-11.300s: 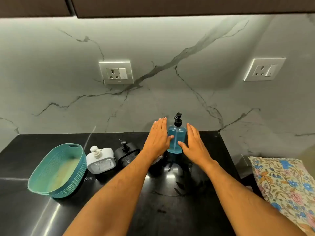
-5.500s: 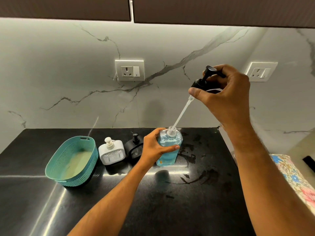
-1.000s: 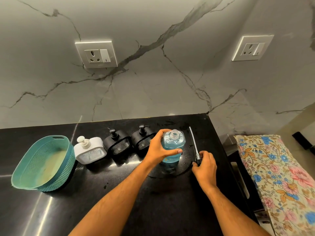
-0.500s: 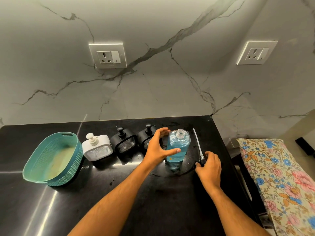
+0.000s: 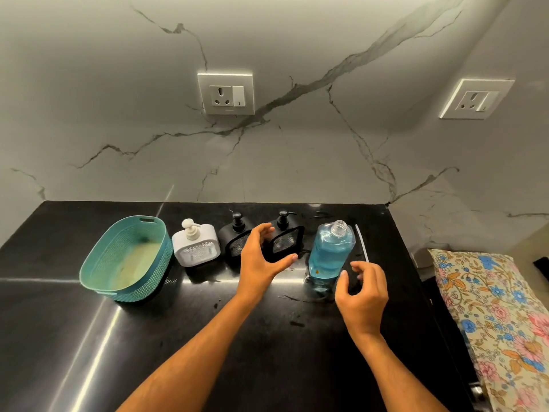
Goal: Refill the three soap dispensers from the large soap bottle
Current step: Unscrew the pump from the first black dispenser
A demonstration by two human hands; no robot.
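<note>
Reaching: my left hand (image 5: 261, 260) spread, empty, before nearest black dispenser (image 5: 286, 239); uncapped soap bottle (image 5: 331, 251) upright beside right hand (image 5: 361, 288), seemingly empty.

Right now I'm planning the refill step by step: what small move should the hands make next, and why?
Probably the left hand should grip the nearer black dispenser and unscrew its pump. The blue soap bottle already stands open, its pump tube lying beside it, while all three dispensers are capped. The left hand hovers open before that dispenser; the right hand holds nothing.
</note>
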